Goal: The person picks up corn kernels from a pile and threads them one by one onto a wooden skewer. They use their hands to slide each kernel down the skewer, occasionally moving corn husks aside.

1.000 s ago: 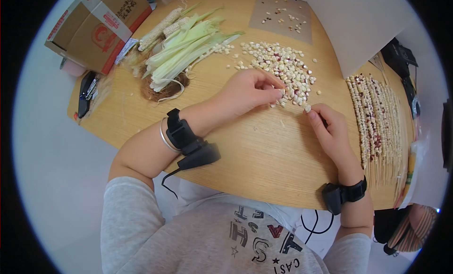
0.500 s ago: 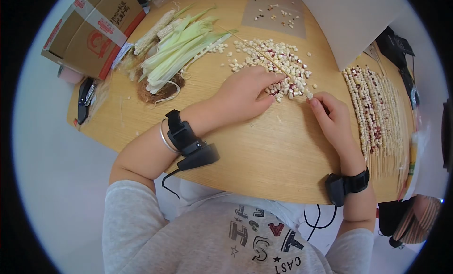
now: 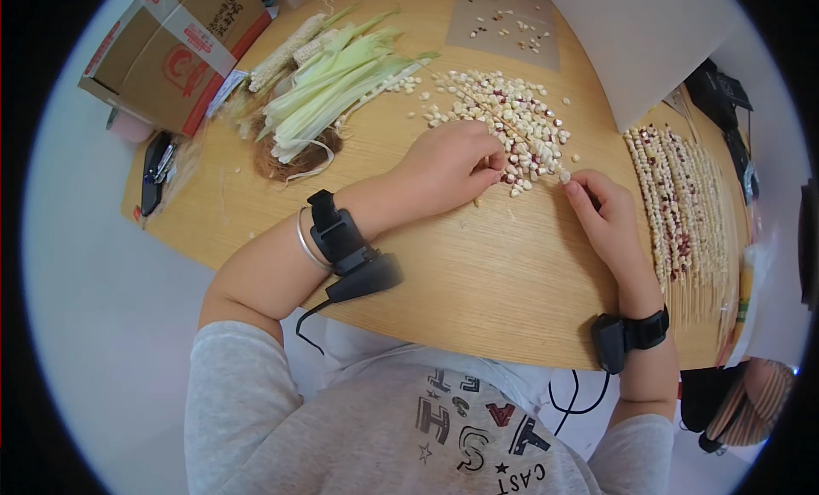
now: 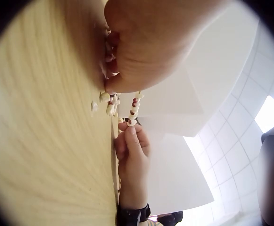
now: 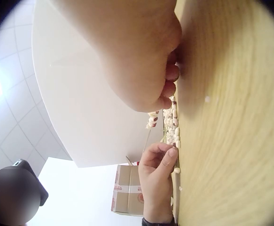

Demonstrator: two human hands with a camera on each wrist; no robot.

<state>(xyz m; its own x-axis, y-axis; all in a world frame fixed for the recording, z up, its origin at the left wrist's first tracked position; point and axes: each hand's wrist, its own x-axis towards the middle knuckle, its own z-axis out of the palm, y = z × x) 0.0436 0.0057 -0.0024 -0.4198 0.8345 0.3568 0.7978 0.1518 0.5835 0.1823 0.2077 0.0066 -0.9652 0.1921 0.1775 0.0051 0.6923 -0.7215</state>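
Observation:
My right hand (image 3: 604,214) pinches the near end of a thin wooden skewer between thumb and forefinger. White and dark red corn kernels (image 4: 134,106) are threaded on the skewer's part nearest that hand. Its bare stick (image 5: 147,140) slants away over the loose kernel pile (image 3: 517,98). At the pile's near edge, my left hand (image 3: 456,167) reaches down with curled fingers. Its thumb and forefinger pinch low among the kernels, seemingly round a corn kernel; the fingers largely hide it in the head view.
Corn husks (image 3: 320,111) and bare-looking cobs (image 3: 286,64) lie at the back left, beside a cardboard box (image 3: 175,56) and a black stapler (image 3: 155,171). Filled kernel skewers (image 3: 678,205) lie in rows at the right. A grey sheet (image 3: 503,47) bears scattered kernels at the back.
My left hand has left the skewer, reached into the pile with its forefinger out, then curled its fingers at the pile's near edge. The right hand keeps hold of the skewer, slightly farther forward.

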